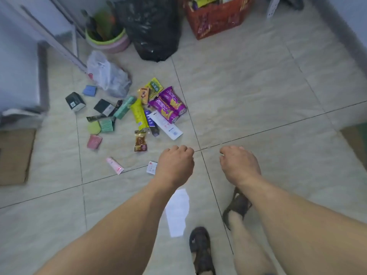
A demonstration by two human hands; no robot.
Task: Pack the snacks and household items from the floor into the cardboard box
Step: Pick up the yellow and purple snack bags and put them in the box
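Observation:
Snacks and small household items lie scattered on the tiled floor: two purple snack packs (168, 105), a yellow bar (139, 114), a white flat pack (165, 126), a brown nut bag (140, 140), a pink tube (115, 165), dark small boxes (75, 101) and a pink packet (94, 141). A flat piece of brown cardboard (14, 155) lies at the left edge. My left hand (175, 163) hangs with fingers curled, holding nothing, just right of a small white sachet (152, 167). My right hand (239, 164) is likewise curled and holds nothing.
A black rubbish bag (153, 26), a green-and-pink basin (108, 39) and a red crate of goods (216, 16) stand at the back. A clear plastic bag (108, 75) lies by a metal frame (42, 76). A white paper (177, 211) and my sandalled feet (200, 249) are below my hands.

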